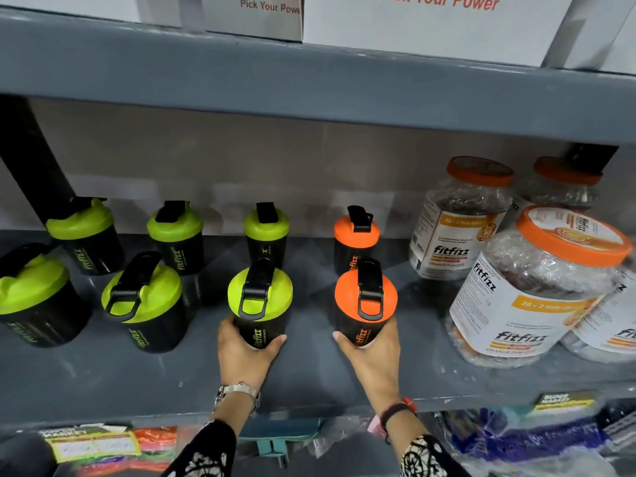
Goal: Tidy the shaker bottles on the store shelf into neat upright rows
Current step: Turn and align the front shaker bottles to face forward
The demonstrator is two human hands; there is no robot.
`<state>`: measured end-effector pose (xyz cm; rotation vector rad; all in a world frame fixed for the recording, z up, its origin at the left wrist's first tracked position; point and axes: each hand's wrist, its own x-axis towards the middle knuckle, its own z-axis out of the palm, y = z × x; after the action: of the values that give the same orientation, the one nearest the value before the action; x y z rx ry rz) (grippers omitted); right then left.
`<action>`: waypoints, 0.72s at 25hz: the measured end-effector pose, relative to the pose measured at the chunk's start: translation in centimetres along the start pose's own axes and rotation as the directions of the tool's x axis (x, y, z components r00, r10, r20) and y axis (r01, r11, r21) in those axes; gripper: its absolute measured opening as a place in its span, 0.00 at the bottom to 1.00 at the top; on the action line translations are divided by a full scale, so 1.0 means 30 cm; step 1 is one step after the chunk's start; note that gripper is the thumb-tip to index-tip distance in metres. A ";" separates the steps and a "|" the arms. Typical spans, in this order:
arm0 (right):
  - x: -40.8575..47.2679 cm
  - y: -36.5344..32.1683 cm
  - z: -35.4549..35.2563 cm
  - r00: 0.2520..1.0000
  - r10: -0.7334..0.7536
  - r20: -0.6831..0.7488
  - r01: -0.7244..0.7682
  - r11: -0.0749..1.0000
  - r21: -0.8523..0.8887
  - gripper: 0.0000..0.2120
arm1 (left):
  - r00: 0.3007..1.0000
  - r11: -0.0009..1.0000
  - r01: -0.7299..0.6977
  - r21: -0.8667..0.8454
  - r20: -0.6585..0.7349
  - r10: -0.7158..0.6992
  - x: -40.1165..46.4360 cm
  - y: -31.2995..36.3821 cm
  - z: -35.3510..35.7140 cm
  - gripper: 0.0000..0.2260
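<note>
Where hands [242,349] grip, bottle [260,304] bases hide.

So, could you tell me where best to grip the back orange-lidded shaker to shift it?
Probably the black body under the orange lid, from its left side: it stands upright, the lid's flip cap looks loose, and jars crowd its right.

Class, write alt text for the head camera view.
Left hand grips a green-lidded shaker and right hand an orange-lidded shaker on a grey shelf, six more shakers upright in two rows; clear orange-lidded jars at right.
</note>
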<state>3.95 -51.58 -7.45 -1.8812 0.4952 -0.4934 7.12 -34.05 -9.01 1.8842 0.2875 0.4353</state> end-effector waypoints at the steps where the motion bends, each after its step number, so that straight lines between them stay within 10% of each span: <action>1: -0.004 0.001 -0.016 1.000 0.006 0.009 -0.006 1.000 -0.001 0.32 | 1.000 1.000 -0.019 -0.008 0.002 0.019 -0.014 0.006 -0.001 0.28; 18: -0.055 0.033 -0.058 1.000 -0.001 0.003 0.001 0.993 -0.115 0.33 | 0.998 0.995 -0.065 0.079 -0.008 0.066 -0.064 -0.013 -0.023 0.30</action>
<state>1.53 -52.32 -7.97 -1.9927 0.5301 -0.4709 5.10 -34.11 -9.47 1.9733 0.2536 0.4848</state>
